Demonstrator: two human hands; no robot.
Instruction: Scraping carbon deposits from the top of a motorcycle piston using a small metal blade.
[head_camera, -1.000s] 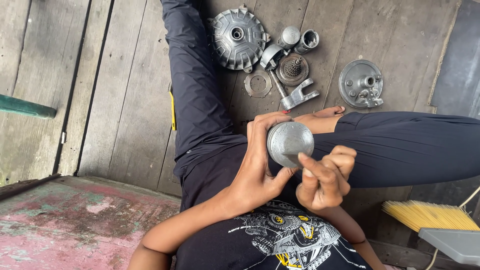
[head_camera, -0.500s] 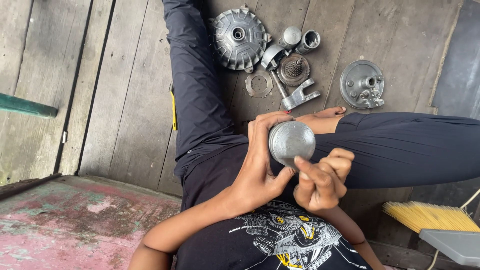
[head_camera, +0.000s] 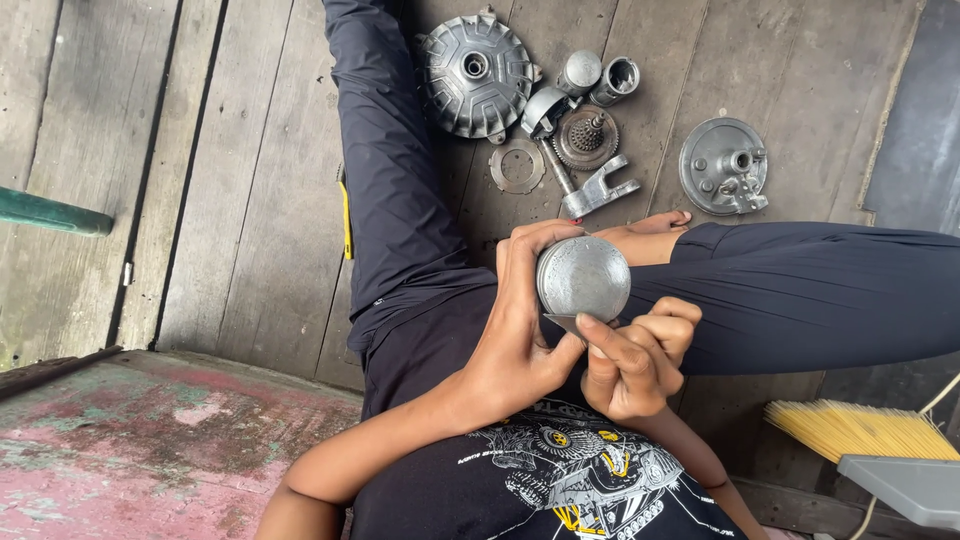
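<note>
From the head camera, the person is sitting on a plank floor (head_camera: 250, 200) with legs in dark trousers stretched out ahead. The left hand (head_camera: 520, 330) is wrapping around a round grey metal piston (head_camera: 583, 277), its fingers curling over the far side and its thumb pressing at the lower edge, so the flat top is facing up toward the camera. The piston is hanging above the lap, just over the right thigh and near a bare foot (head_camera: 650, 228). The right hand (head_camera: 635, 362) is clenching into a loose fist just below the piston, pinching a small thin blade (head_camera: 566, 324) between thumb and forefinger; the blade's tip is touching the piston's lower rim.

Further out on the floor, metal parts are lying apart from the hands: a large ribbed round drum (head_camera: 472, 72), a flat ring (head_camera: 517, 166), a small toothed gear (head_camera: 586, 137), two short cylinders (head_camera: 598, 75), a forked lever (head_camera: 598, 187) and a round plate (head_camera: 724, 165) to the right. A yellow broom (head_camera: 850, 430) is lying at the lower right.
</note>
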